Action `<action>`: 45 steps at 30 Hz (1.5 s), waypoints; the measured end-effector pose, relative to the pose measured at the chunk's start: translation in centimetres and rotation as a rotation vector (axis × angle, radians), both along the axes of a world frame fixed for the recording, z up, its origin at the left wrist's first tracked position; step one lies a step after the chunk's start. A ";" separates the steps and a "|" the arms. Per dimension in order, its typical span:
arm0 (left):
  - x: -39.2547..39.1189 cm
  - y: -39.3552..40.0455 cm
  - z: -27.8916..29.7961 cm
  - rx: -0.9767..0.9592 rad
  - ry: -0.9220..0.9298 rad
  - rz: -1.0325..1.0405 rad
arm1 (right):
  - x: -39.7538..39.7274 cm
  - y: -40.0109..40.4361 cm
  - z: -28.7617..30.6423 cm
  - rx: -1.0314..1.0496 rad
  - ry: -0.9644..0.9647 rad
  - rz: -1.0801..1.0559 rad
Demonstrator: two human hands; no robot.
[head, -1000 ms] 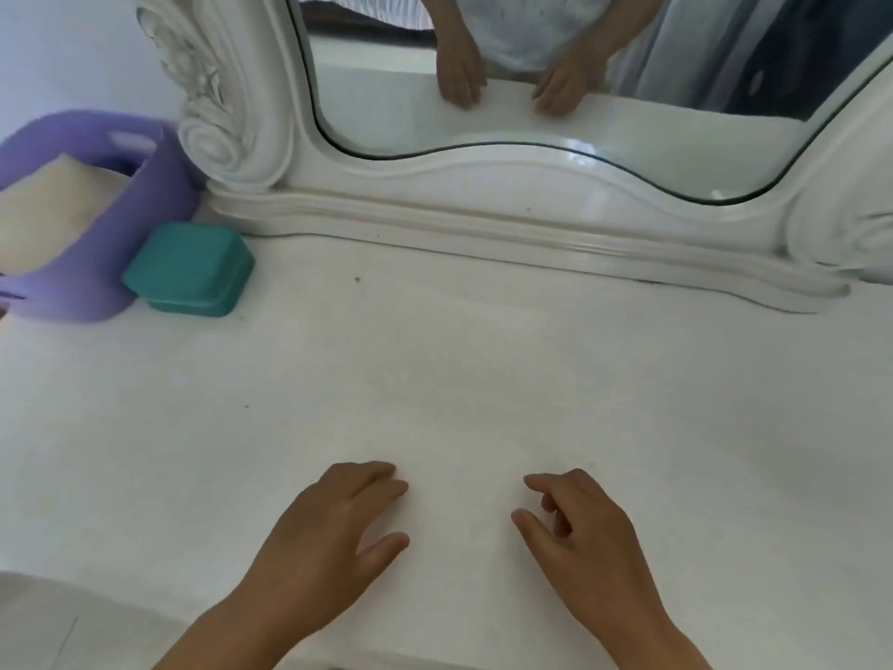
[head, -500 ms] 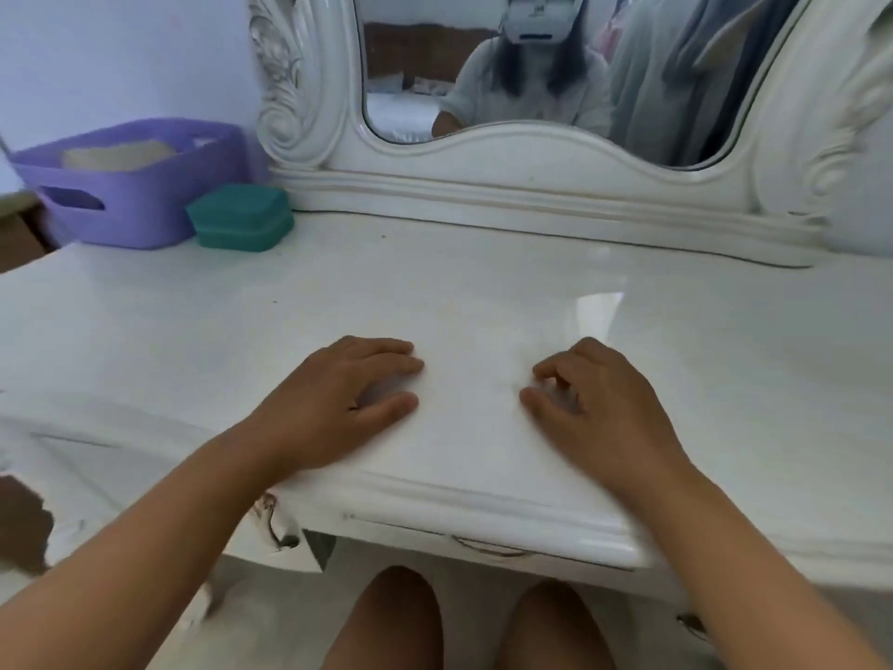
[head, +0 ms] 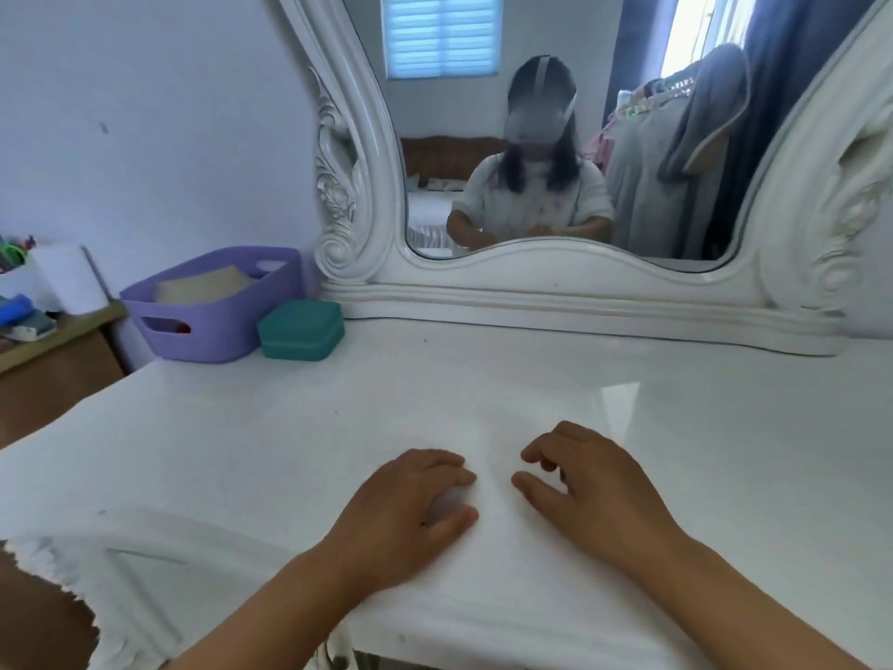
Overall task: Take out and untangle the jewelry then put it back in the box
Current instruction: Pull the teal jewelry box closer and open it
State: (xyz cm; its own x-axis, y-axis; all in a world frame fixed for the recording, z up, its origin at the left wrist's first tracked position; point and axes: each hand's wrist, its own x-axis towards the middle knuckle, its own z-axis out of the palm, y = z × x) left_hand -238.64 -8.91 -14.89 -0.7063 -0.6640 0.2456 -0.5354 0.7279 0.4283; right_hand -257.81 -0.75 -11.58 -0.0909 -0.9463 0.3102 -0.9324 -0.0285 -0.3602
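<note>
A closed teal jewelry box sits at the back left of the white dressing table, just in front of the mirror base. No jewelry is visible. My left hand rests palm down near the table's front edge, fingers loosely bent, holding nothing. My right hand rests beside it a short gap to the right, fingers loosely curled on the surface, also holding nothing. Both hands are far from the box.
A purple plastic basket with a beige item inside stands left of the teal box. A large white ornate mirror lines the back. A wooden side cabinet with clutter stands at the far left.
The camera has tilted upward, showing more of the mirror and room. Both hands stay resting on the table near its front edge, holding nothing.
</note>
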 end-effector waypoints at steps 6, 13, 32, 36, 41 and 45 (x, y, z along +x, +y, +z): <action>1.3 -3.6 2.5 -0.051 0.023 0.088 | 2.8 -6.1 2.2 0.084 -0.080 0.130; 5.9 -17.1 3.1 -0.173 0.077 0.538 | 6.7 -18.7 3.6 0.030 -0.134 0.271; 10.5 -27.2 0.2 -0.074 0.278 0.493 | 13.0 -35.9 -0.7 0.138 -0.313 0.372; 11.2 -26.0 1.0 0.027 0.354 0.451 | 12.1 -34.1 0.4 0.131 -0.366 0.416; 10.5 -22.5 3.2 0.108 0.354 0.322 | 9.3 -28.0 2.7 0.083 -0.378 0.452; 7.5 -17.9 5.0 0.314 0.337 0.119 | 6.0 -20.9 4.0 0.096 -0.412 0.428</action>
